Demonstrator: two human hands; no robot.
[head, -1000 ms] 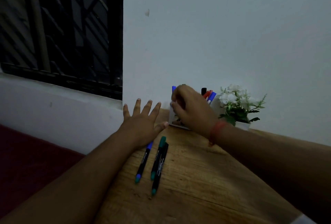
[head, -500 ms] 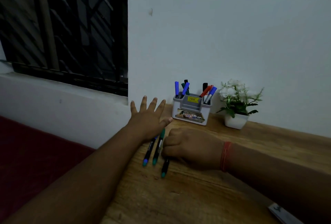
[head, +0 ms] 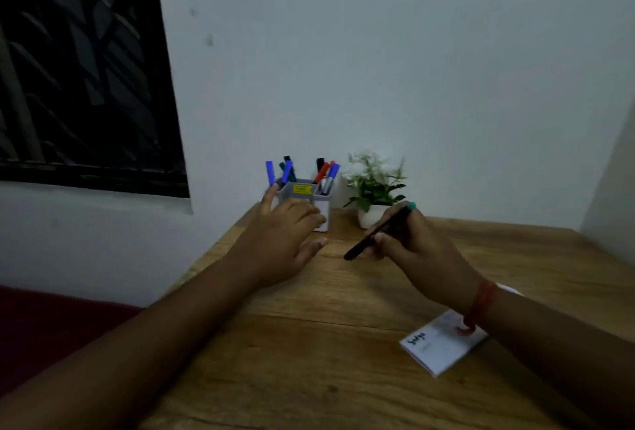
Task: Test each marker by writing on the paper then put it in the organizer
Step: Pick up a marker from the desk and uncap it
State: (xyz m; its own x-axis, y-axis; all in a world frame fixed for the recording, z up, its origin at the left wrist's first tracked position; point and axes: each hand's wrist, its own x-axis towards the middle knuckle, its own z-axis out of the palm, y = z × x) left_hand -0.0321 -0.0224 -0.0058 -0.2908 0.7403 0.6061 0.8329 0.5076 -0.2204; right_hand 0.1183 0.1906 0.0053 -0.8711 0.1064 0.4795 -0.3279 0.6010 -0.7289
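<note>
Markers (head: 302,172) already stand in the far organizer (head: 323,206), paper (head: 441,343) near right bears scribbles, right hand (head: 419,247) grips a green-capped marker (head: 378,232) untested, left hand (head: 285,237) loosely spread, holding nothing

Wooden desk (head: 309,343), head view. Right hand (head: 422,251) grips black marker (head: 374,234), green end up. Left hand (head: 288,237) spread, fingers straight, near organizer (head: 321,203) holding markers at far wall. Potted plant (head: 372,185) right of organizer. Paper pad (head: 436,349) near right, scribbled.
</note>
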